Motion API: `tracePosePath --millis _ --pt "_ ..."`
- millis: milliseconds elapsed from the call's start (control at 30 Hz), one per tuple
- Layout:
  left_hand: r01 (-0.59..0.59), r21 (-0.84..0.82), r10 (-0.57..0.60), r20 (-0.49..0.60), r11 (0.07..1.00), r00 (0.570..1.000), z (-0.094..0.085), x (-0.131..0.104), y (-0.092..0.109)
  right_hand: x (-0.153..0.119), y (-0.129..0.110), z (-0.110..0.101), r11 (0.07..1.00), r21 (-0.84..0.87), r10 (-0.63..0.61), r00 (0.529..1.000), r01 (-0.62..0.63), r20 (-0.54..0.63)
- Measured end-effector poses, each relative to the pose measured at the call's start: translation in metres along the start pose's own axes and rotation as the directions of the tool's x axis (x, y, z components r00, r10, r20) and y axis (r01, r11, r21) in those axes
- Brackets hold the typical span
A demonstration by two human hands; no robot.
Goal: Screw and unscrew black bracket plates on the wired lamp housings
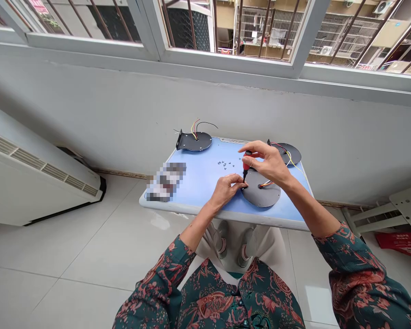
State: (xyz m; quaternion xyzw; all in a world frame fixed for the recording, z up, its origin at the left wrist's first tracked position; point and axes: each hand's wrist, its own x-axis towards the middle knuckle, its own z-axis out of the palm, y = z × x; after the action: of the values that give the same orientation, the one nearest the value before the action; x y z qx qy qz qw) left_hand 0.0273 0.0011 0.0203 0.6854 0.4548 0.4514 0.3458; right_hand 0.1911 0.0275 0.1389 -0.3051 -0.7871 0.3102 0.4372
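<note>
My right hand (pixel 265 160) grips a red and black screwdriver (pixel 246 162), which points down at the left rim of a round black plate (pixel 260 196). At that rim my left hand (pixel 226 189) is closed, its fingertips pinched beside the screwdriver's tip. Whatever lies between those fingertips is too small to make out. Red, yellow and white wires (pixel 267 183) come out of a hole in the plate. Several small dark screws (pixel 225 164) lie loose on the blue tabletop (pixel 198 183), left of the screwdriver.
At the table's back left sits another round black plate with a bracket (pixel 202 142), its wires sticking up. A similar plate (pixel 291 154) is at the back right, partly behind my right hand. A blurred patch (pixel 166 183) covers the left side. Wall and barred windows stand beyond.
</note>
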Motion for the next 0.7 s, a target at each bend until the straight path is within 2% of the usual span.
tracePosePath --millis 67,133,233,300,367,467,533,600,700 --pt "-0.023 0.009 0.023 -0.002 1.0 1.0 0.0 0.0 -0.002 -0.002 -0.002 0.002 0.99 -0.138 -0.04 0.998 0.032 -0.055" --pt "-0.03 -0.001 0.03 -0.003 1.0 1.0 0.001 0.0 -0.004 -0.002 -0.002 0.0 0.988 -0.149 -0.046 0.999 0.042 -0.018" --pt "-0.025 -0.048 0.025 -0.002 0.999 1.0 0.002 -0.001 -0.007 0.002 -0.001 -0.006 0.999 0.042 0.001 0.99 -0.007 0.141" --pt "-0.019 -0.076 0.019 -0.004 0.997 1.0 0.002 0.0 -0.008 0.005 -0.001 -0.009 0.989 0.14 0.026 0.98 -0.054 0.198" --pt "-0.015 -0.079 0.014 -0.008 0.997 1.0 0.003 0.0 -0.009 0.005 -0.001 -0.008 0.991 0.122 0.035 0.988 -0.054 0.149" --pt "-0.02 -0.039 0.019 -0.012 0.999 1.0 0.003 0.0 -0.009 0.002 -0.003 -0.003 0.998 -0.062 -0.002 1.0 0.003 0.004" --pt "-0.019 -0.039 0.019 -0.011 0.999 1.0 0.003 -0.001 -0.009 0.002 -0.004 -0.003 0.99 -0.139 -0.03 1.0 0.029 -0.006" --pt "-0.022 -0.065 0.022 0.004 0.998 1.0 0.002 -0.001 -0.01 0.004 -0.004 -0.007 0.995 -0.093 -0.025 0.995 0.034 0.1" --pt "-0.04 -0.087 0.043 0.037 0.995 0.998 0.002 -0.001 -0.01 0.008 -0.002 -0.015 0.996 0.094 -0.021 0.955 -0.008 0.296"
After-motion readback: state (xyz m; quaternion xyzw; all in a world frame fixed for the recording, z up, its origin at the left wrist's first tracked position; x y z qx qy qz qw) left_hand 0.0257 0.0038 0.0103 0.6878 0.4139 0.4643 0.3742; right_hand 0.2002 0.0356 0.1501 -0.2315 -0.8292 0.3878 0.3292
